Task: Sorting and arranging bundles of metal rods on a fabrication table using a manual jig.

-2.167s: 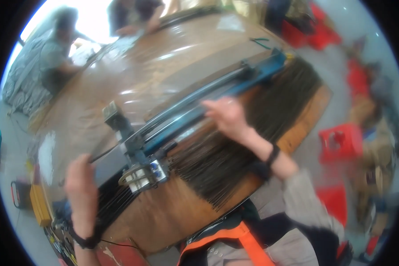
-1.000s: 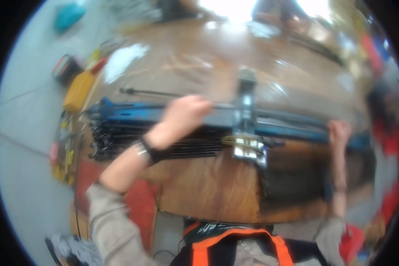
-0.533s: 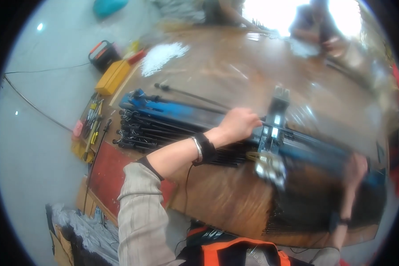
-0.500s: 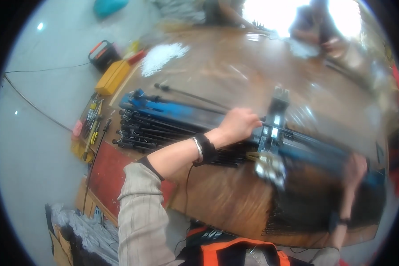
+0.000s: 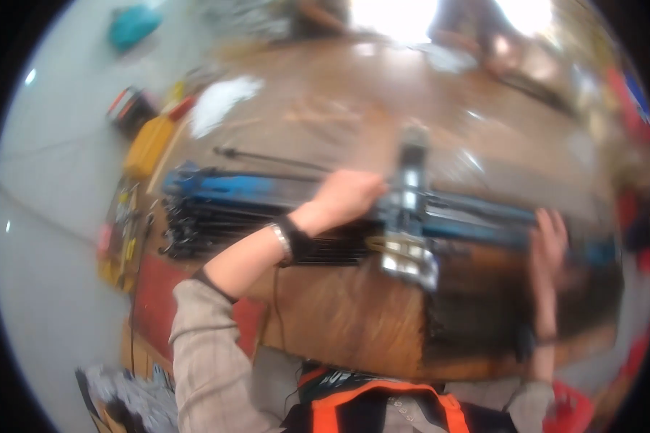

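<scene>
My left hand (image 5: pixel 349 195) is closed round a thin black rod (image 5: pixel 274 158), just left of a metal clamp-like fixture (image 5: pixel 410 209). The rod's knobbed end points to the far left. Its other end is hard to follow past my fingers. Under the fixture a long blue rail (image 5: pixel 238 186) runs across the table from left to right. My right hand (image 5: pixel 549 242) has its fingers stretched out over the right part of the rail; blur hides whether they touch it. Several black rods (image 5: pixel 217 224) with knobbed ends lie in a bundle beside the rail, below my left forearm.
A dark pile of thin rods (image 5: pixel 484 325) lies at the table's near right. On the left are a red board (image 5: pixel 162 310), a yellow box (image 5: pixel 149 148) and hand tools (image 5: pixel 126 231). White material (image 5: pixel 224 105) lies farther back. Other people (image 5: pixel 477 32) sit across the table.
The whole view has shifted, so the table sits farther left. My right hand's fingers now stretch out more plainly over the rail. My left hand stays closed beside the fixture.
</scene>
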